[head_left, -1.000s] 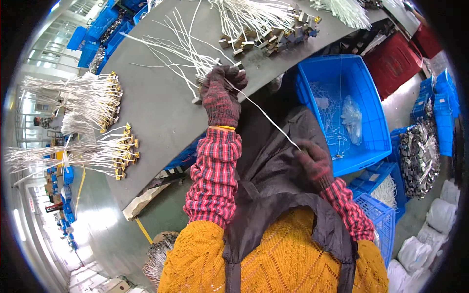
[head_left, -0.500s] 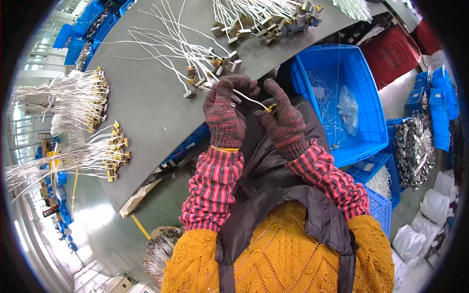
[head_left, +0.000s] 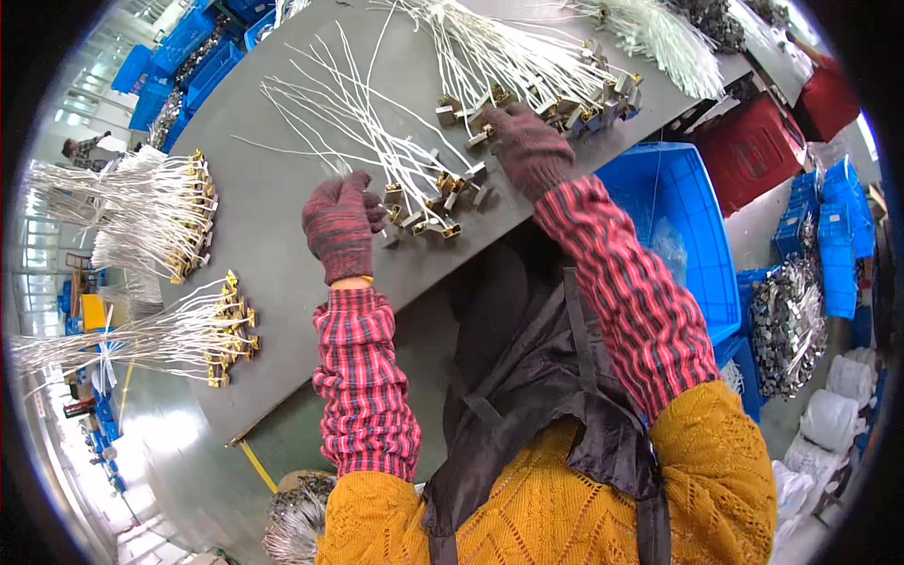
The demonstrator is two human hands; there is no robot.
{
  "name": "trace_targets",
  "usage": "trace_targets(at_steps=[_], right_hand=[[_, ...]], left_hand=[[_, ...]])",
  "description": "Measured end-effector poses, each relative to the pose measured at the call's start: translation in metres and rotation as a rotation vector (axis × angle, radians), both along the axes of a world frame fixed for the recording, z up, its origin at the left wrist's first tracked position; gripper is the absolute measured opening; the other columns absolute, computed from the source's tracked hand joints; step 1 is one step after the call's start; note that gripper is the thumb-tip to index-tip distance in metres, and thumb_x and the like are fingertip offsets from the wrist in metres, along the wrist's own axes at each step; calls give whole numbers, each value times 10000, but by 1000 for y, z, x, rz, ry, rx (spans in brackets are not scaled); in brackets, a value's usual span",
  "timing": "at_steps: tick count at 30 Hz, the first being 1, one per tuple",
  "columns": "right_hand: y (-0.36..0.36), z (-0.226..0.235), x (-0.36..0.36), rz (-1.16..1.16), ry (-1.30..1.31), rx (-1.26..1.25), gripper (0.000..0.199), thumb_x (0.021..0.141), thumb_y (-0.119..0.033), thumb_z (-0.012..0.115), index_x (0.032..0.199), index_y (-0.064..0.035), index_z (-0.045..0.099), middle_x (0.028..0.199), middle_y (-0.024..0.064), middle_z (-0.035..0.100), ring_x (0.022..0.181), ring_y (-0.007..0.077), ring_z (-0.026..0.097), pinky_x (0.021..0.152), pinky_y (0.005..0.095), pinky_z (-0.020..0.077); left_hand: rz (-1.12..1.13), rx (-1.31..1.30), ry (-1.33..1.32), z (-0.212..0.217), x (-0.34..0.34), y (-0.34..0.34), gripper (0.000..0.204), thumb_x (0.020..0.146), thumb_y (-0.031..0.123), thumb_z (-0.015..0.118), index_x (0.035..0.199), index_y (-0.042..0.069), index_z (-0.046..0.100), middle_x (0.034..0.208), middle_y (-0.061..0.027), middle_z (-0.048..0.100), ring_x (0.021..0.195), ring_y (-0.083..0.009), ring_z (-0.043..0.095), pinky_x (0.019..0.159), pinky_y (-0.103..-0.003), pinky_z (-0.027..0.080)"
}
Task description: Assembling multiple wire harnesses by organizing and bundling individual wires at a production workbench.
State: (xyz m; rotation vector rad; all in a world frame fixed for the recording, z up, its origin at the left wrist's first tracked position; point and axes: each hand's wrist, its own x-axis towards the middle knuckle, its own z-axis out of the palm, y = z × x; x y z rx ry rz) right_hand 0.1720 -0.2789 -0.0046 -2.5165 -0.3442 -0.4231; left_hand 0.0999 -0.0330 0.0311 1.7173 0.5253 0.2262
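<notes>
On the grey table [head_left: 273, 207], my left hand [head_left: 341, 226], in a dark red and black knit glove, is beside a loose heap of white wires [head_left: 377, 132] ending in small grey and brass-coloured metal blocks [head_left: 433, 209]. Its fingers are curled in and partly hidden; what they hold cannot be made out. Farther off to the right, my gloved right hand [head_left: 532, 146] pinches a wired metal block [head_left: 501, 96] at the near left edge of a larger heap of wired blocks [head_left: 574, 104]. Its fingertips are partly hidden among the pieces.
Bundled wires with brass-coloured ends [head_left: 202, 217] lie along the table's left side. A large blue bin [head_left: 711, 245] stands below the table edge at right, near a dark red container [head_left: 753, 141]. White clear-ended strands [head_left: 659, 47] lie at the far right.
Both hands have moved from over my lap to the table. The left hand went left beside the loose heap; the right went up to the larger heap. The wired piece between them has left that spot.
</notes>
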Motion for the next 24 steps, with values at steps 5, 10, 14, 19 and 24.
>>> trace_targets(at_steps=[5,10,14,19,24], right_hand=[[-17,-10,-8,174,289,40,367,859,-152,694,1221,-161,638,1063,183,654,908,342,661,805,413,534],[-59,-26,-140,398,199,483,274,883,-86,692,1156,-93,674,978,99,670,889,181,637,777,326,519],[-101,-15,-274,268,463,649,237,877,-79,694,1111,-50,664,896,44,630,805,132,595,696,280,490],[-202,-56,-398,-454,537,1117,261,827,-64,653,1088,-80,654,880,-3,620,722,82,555,614,234,452],[-313,-113,-486,-771,637,811,237,807,-76,629,1038,-63,678,816,32,631,605,108,554,516,258,445]], left_hand=[[-215,-796,-241,-1,-21,-6,281,990,249,567,1067,-11,639,931,-161,696,782,-290,709,691,-397,610],[-455,-737,-83,-38,-60,-98,278,1017,225,485,1116,-3,610,1028,-134,666,938,-260,678,827,-415,594],[-364,-1041,28,-72,-72,-181,286,1033,261,495,1097,-4,580,973,-153,683,839,-250,692,747,-380,601],[-272,-1209,0,-65,-67,-203,279,983,307,594,1031,34,622,930,-104,694,808,-261,690,682,-384,594],[-123,-1161,-128,-39,-62,-195,228,952,262,639,1002,39,635,912,-122,694,801,-283,698,696,-410,601]])
